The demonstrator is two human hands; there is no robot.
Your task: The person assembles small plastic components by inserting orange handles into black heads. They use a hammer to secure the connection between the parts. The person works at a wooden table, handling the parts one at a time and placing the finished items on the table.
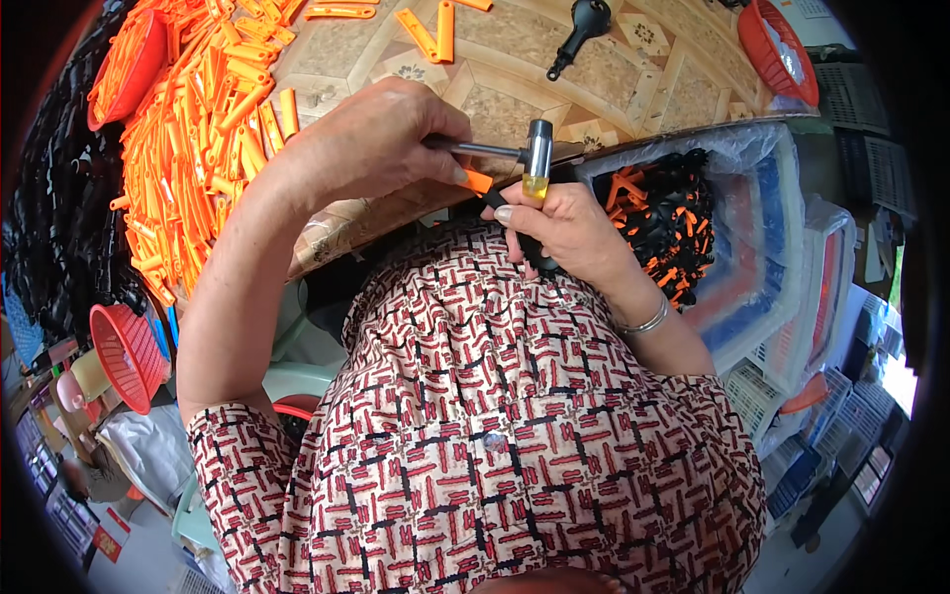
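Between our two hands, at the near edge of the patterned tabletop point(515, 89), we see a small hammer point(534, 158) with a shiny metal head and a yellow, translucent striking tip. Our left hand point(371, 139) is clenched around its thin metal handle, the grip itself buried in the fist. Just under the hammer tip our right hand point(559, 223) grips a black plastic part point(529, 247), with a flat orange plastic piece point(477, 181) poking out at its upper end; most of the black part is hidden by the fingers, so its shape is hard to make out. A metal bangle point(648, 322) circles the right wrist. Beyond the left hand lies a heap of long, smooth orange plastic strips point(198, 129). Right of the right hand, a clear bag-lined bin point(762, 238) holds black-and-orange assembled pieces, tangled and indistinct. A black handle-like part point(584, 30) lies farther off.
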